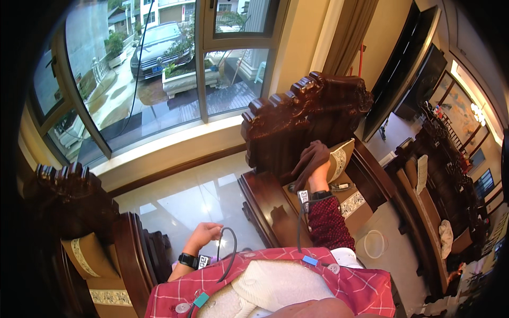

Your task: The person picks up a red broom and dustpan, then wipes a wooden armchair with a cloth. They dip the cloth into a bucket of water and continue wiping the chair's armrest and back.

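Observation:
My right hand (321,171) is closed around a dark brown cloth (312,159), bunched up in front of the backrest of a carved dark wooden armchair (302,119). A tan cushion with a patterned band (342,157) leans just beyond that hand. On the seat pad (355,206) lies a small dark object (342,187) that I cannot identify. Lower and to the left, my left hand (204,235) hovers above the tiled floor with bent fingers. A looped black cable (234,242) passes by its fingertips; whether they grip it is unclear.
A second carved armchair (135,254) with a cushion (89,254) stands to my left. Windows (159,99) line the wall ahead. A clear round bin (373,244) is on the floor at right, near a long wooden sofa (421,222). Cables run from both wrists to my clothing.

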Available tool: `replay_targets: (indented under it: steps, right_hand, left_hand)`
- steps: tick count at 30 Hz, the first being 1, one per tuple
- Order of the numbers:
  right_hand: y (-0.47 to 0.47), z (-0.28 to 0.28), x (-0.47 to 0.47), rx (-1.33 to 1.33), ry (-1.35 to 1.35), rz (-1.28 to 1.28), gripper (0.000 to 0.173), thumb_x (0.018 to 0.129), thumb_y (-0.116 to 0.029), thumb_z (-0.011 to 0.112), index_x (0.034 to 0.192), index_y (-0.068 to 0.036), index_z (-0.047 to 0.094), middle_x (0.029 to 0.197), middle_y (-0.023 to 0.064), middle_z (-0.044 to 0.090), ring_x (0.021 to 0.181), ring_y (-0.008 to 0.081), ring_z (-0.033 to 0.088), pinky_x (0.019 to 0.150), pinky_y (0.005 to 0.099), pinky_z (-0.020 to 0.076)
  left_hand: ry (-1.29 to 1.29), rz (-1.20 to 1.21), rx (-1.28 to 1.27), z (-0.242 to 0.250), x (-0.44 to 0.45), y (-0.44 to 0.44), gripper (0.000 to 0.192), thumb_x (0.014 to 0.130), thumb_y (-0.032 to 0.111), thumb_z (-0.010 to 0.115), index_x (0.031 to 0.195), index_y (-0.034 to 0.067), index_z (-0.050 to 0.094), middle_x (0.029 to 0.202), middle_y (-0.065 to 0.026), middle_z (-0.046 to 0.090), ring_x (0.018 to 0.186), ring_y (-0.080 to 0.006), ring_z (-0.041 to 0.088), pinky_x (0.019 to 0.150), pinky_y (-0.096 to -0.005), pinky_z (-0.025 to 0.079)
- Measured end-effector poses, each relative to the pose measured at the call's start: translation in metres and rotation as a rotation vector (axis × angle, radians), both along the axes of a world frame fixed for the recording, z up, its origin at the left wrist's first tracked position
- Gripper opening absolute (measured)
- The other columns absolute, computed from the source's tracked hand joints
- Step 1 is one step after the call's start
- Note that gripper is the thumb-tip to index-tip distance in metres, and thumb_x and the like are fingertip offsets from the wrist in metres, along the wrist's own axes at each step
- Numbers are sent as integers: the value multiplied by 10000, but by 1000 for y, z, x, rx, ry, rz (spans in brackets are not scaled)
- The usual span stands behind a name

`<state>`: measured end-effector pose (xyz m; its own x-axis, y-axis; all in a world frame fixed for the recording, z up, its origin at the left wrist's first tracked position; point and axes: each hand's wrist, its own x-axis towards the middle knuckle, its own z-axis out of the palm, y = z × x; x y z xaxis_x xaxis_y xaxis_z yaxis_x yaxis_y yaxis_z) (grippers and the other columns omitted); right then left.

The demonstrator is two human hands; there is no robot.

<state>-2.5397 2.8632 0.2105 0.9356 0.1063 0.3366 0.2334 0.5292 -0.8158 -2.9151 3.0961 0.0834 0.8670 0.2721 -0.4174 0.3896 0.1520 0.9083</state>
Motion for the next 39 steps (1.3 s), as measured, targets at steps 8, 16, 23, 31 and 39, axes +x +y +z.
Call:
replay_targets:
  steps: [8,16,23,31,39]
  right_hand:
    - [109,56,120,-467,-451,-667,206,897,-168,508,1004,-22,607,1030,205,633,994,411,589,826,459,474]
    - [169,69,142,-807,-1046,-882,121,875,-211,626,835,-96,625,605,94,529,556,330,552,496,464,385]
    - [152,80,157,-1007,-1138,-289,249,853,-226,575,1037,-72,644,898,115,658,881,351,617,903,443,450]
    - [166,107,184,-1464,-796,134,286,860,-231,491,932,-14,663,894,250,653,918,457,594,827,496,481]
    - [177,99,173,-1481,-927,-84,297,870,-263,479,1004,-107,694,915,201,675,942,401,610,841,461,475]
  left_hand:
    - [65,-44,-47,-10,37,43,290,899,180,636,1081,-41,682,825,-55,681,699,-128,638,680,-280,551]
    - [153,172,144,-2,94,118,294,931,254,641,924,-33,705,747,-80,693,636,-132,631,617,-277,527]
    - [185,-144,260,-16,176,124,281,913,289,626,921,26,726,742,-93,705,640,-148,635,639,-309,521]
    - [72,-526,473,-13,249,111,307,890,294,645,1048,38,707,780,-81,705,672,-164,659,667,-325,527]
    - [83,-567,413,-6,257,153,303,891,236,635,1085,9,690,840,-92,710,711,-142,657,675,-298,537]
